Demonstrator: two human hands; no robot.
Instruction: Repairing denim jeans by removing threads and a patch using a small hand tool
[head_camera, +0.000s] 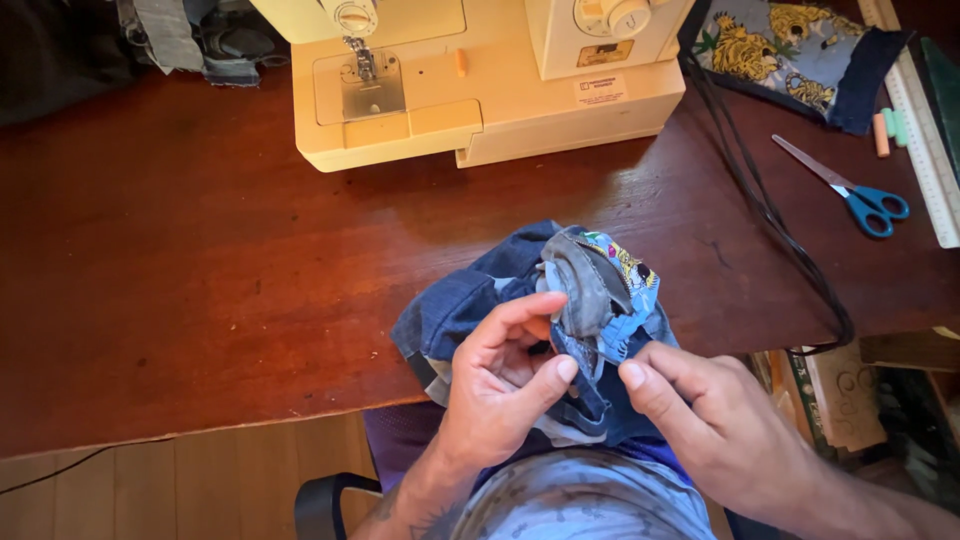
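A bunched piece of blue denim fabric (470, 300) with a grey part and a light blue printed lining (630, 285) rests at the near edge of a dark wooden table (180, 260). My left hand (500, 385) grips the bundle from the left, thumb and fingers pinching its folds. My right hand (720, 425) pinches the lining's lower edge from the right with thumb and forefinger. Both hands are close together above my lap.
A cream sewing machine (470, 80) stands at the back of the table. Blue-handled scissors (850, 190), chalk sticks (888, 130), a long ruler (925, 130) and a tiger-print fabric piece (790, 50) lie at the right. A black cable (770, 210) runs down the right side.
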